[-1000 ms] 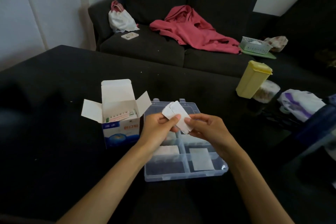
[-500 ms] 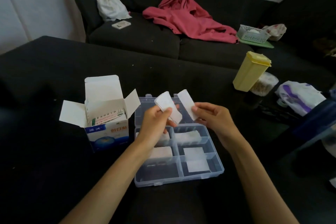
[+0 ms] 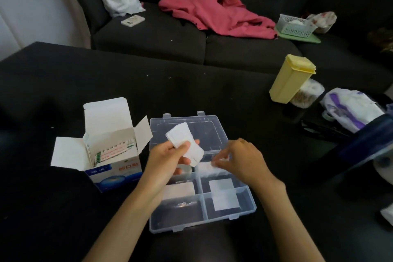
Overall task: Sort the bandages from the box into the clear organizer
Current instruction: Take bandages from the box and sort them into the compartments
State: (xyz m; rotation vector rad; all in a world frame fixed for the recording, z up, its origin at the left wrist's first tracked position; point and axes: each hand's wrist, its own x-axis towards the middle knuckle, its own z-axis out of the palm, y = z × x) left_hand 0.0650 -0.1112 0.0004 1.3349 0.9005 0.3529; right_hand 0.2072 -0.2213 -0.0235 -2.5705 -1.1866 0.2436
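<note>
Head view: your left hand (image 3: 170, 155) grips bandages (image 3: 184, 142), your right hand (image 3: 240, 159) pinches one into the organizer (image 3: 244, 210), several compartments filled, the box (image 3: 114, 168) far from empty.

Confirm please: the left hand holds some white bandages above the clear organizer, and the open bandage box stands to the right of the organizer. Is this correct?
Not quite. In the head view the open bandage box stands to the left of the clear organizer, not the right. The rest holds: the left hand holds white bandages above the organizer.
</note>
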